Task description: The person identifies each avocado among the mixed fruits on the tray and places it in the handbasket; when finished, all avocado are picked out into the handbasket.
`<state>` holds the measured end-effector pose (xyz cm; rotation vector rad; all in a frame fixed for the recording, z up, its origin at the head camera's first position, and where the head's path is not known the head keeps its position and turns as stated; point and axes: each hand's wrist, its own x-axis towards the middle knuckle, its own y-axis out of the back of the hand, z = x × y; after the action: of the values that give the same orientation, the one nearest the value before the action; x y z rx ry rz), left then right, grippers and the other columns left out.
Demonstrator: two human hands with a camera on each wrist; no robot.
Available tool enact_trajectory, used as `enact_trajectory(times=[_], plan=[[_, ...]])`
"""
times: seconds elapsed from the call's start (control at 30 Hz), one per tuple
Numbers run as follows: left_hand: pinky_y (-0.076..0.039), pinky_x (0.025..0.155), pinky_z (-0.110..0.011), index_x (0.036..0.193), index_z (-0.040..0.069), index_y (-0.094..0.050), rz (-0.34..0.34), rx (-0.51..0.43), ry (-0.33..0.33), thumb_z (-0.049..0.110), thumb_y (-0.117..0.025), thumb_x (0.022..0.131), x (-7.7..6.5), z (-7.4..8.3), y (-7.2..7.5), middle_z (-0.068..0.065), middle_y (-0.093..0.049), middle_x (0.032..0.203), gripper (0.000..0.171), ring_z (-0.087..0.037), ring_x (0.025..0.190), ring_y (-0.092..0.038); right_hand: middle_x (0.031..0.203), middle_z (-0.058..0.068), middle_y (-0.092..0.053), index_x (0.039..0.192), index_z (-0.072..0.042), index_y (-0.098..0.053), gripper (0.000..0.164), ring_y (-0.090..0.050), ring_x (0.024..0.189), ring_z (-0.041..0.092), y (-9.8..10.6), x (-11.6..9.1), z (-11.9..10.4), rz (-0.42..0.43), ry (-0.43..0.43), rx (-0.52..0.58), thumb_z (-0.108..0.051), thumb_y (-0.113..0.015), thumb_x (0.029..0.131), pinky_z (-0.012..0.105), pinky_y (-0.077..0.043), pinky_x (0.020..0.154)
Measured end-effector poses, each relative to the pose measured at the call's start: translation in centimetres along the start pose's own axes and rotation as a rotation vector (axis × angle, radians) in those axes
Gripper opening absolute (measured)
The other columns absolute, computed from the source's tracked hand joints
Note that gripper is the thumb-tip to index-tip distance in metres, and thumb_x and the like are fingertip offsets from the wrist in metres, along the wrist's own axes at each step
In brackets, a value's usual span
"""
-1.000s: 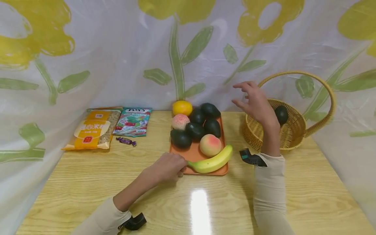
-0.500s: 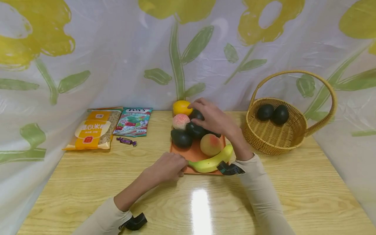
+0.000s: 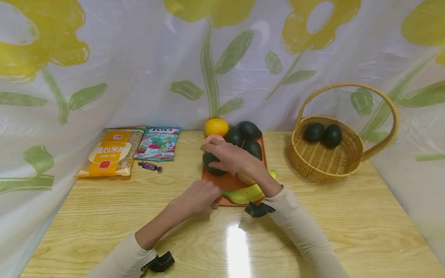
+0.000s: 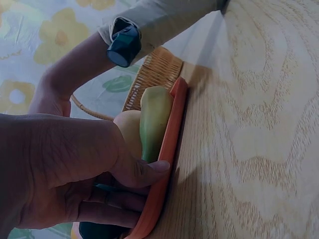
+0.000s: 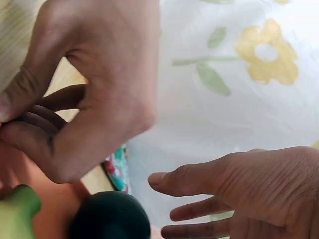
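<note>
My left hand point(image 3: 199, 196) pinches the front left corner of an orange tray point(image 4: 172, 134), thumb on the rim and fingers inside. My right hand point(image 3: 229, 154) reaches over the tray with thumb and fingers apart; they hang around a dark green avocado point(image 5: 110, 219) at the tray's left side. Further back on the tray lie several more avocados point(image 3: 252, 148), a yellow lemon-like fruit point(image 3: 216, 127) and a pinkish peach point(image 3: 213, 139), partly covered by my right hand. A banana point(image 3: 243, 195) lies along the front, and a second peach point(image 4: 130, 132) is mostly hidden in the head view.
A wicker basket point(image 3: 309, 170) with a tall handle stands at the right, two avocados point(image 3: 331, 136) inside. At the left lie a yellow snack bag point(image 3: 111, 152), a green candy bag point(image 3: 159, 143) and a purple wrapped candy point(image 3: 150, 166). A flowered curtain point(image 3: 139, 77) hangs behind.
My right hand has come from beside the basket, leaving a second avocado in it, and moved left across the tray to the front left avocado. The left hand stays at the tray corner.
</note>
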<state>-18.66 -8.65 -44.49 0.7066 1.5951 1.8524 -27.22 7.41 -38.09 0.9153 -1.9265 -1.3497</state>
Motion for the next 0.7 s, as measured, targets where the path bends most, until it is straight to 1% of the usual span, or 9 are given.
enact_trajectory(times=[0.13, 0.23, 0.37, 0.47, 0.5, 0.57, 0.63, 0.7], plan=[[-0.021, 0.050, -0.024, 0.064, 0.020, -0.049, -0.003, 0.004, 0.005, 0.006, -0.077, 0.082, 0.1, 0.0, 0.0, 0.011, -0.031, 0.060, 0.037, -0.006, 0.055, -0.029, 0.145, 0.013, -0.055, 0.150, -0.009, -0.050, 0.059, -0.063, 0.121, 0.026, -0.5, 0.1, -0.4, -0.048, -0.065, -0.008, -0.017, -0.074, 0.097, 0.036, -0.054, 0.104], [-0.021, 0.050, -0.024, 0.063, 0.021, -0.046, -0.012, 0.004, 0.013, 0.005, -0.076, 0.082, 0.0, 0.0, -0.1, 0.011, -0.030, 0.060, 0.038, -0.006, 0.055, -0.028, 0.143, 0.014, -0.053, 0.152, -0.011, -0.048, 0.061, -0.062, 0.118, 0.028, -0.8, 0.3, -0.6, -0.094, -0.093, 0.000, -0.017, -0.074, 0.097, 0.037, -0.054, 0.103], [-0.022, 0.050, -0.024, 0.064, 0.021, -0.047, -0.016, 0.000, 0.018, 0.005, -0.075, 0.083, -0.1, 0.1, 0.0, 0.011, -0.031, 0.060, 0.038, -0.006, 0.055, -0.028, 0.140, 0.014, -0.052, 0.153, -0.011, -0.048, 0.062, -0.058, 0.117, 0.028, -1.3, 0.5, -0.9, -0.147, -0.106, -0.008, -0.014, -0.073, 0.097, 0.038, -0.054, 0.097], [-0.022, 0.050, -0.024, 0.065, 0.021, -0.048, -0.008, -0.002, 0.017, 0.005, -0.075, 0.083, -0.2, 0.1, 0.1, 0.011, -0.032, 0.060, 0.036, -0.007, 0.054, -0.029, 0.140, 0.015, -0.051, 0.154, -0.011, -0.047, 0.062, -0.055, 0.113, 0.028, -1.5, 0.6, -1.0, -0.168, -0.105, -0.035, -0.013, -0.072, 0.098, 0.036, -0.055, 0.091], [-0.022, 0.051, -0.024, 0.065, 0.021, -0.048, -0.005, 0.002, 0.015, 0.005, -0.075, 0.083, -0.2, 0.1, 0.1, 0.011, -0.032, 0.060, 0.036, -0.007, 0.054, -0.030, 0.140, 0.015, -0.051, 0.155, -0.012, -0.046, 0.063, -0.055, 0.114, 0.028, -1.6, 0.6, -1.0, -0.178, -0.112, -0.055, -0.013, -0.072, 0.098, 0.038, -0.055, 0.093], [-0.022, 0.051, -0.024, 0.066, 0.020, -0.049, -0.003, 0.006, 0.015, 0.006, -0.076, 0.083, -0.1, 0.2, 0.1, 0.011, -0.033, 0.060, 0.035, -0.007, 0.054, -0.031, 0.145, 0.015, -0.049, 0.156, -0.014, -0.045, 0.065, -0.054, 0.120, 0.030, -1.8, 0.7, -1.1, -0.206, -0.129, -0.089, -0.013, -0.072, 0.098, 0.044, -0.053, 0.102], [-0.023, 0.051, -0.024, 0.066, 0.020, -0.049, -0.009, 0.011, 0.018, 0.006, -0.076, 0.083, -0.1, 0.1, 0.0, 0.010, -0.035, 0.060, 0.035, -0.008, 0.054, -0.032, 0.152, 0.015, -0.046, 0.158, -0.018, -0.043, 0.067, -0.051, 0.131, 0.032, -2.0, 0.7, -1.1, -0.238, -0.148, -0.117, -0.015, -0.073, 0.098, 0.052, -0.047, 0.113], [-0.023, 0.051, -0.024, 0.066, 0.020, -0.050, -0.016, 0.012, 0.018, 0.006, -0.076, 0.083, -0.1, 0.1, 0.0, 0.010, -0.036, 0.061, 0.034, -0.008, 0.054, -0.033, 0.158, 0.015, -0.042, 0.159, -0.020, -0.041, 0.070, -0.046, 0.141, 0.034, -2.1, 0.7, -1.2, -0.265, -0.166, -0.145, -0.017, -0.073, 0.097, 0.058, -0.038, 0.120]])
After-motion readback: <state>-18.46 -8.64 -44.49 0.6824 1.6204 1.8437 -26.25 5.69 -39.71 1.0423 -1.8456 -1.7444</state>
